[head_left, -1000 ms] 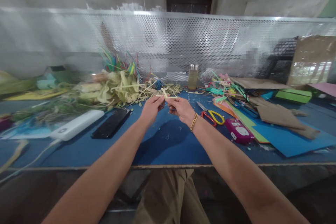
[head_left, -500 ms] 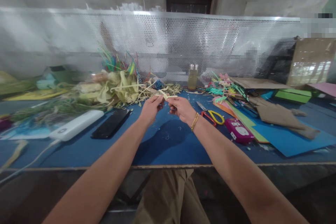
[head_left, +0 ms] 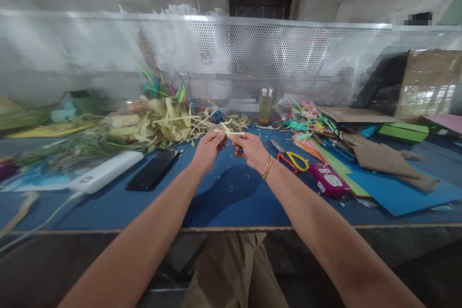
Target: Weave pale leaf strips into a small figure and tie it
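Above the middle of the blue table, my left hand [head_left: 210, 150] and my right hand [head_left: 249, 148] meet almost fingertip to fingertip. Both are closed in a pinch on pale yellow strips [head_left: 234, 133] that look like dried corn husk. One strip end slants up to the left, another lies flat over my right fingers. How the strips cross between the fingertips is partly hidden. Behind the hands lies a heap of similar pale husks [head_left: 169, 118] with thin scraps around it. Scissors [head_left: 298, 161] with a yellow handle lie right of my right wrist.
A black phone [head_left: 153, 171] and a white power bank [head_left: 108, 172] with a cable lie at left. At right are a purple box [head_left: 328, 180], blue paper [head_left: 393, 197] and brown cardboard [head_left: 382, 154]. A bottle [head_left: 265, 106] stands before the perforated metal panel [head_left: 245, 57].
The strip ends between my fingers have shifted slightly, the upper one pointing up more steeply. Both hands stay in nearly the same place.
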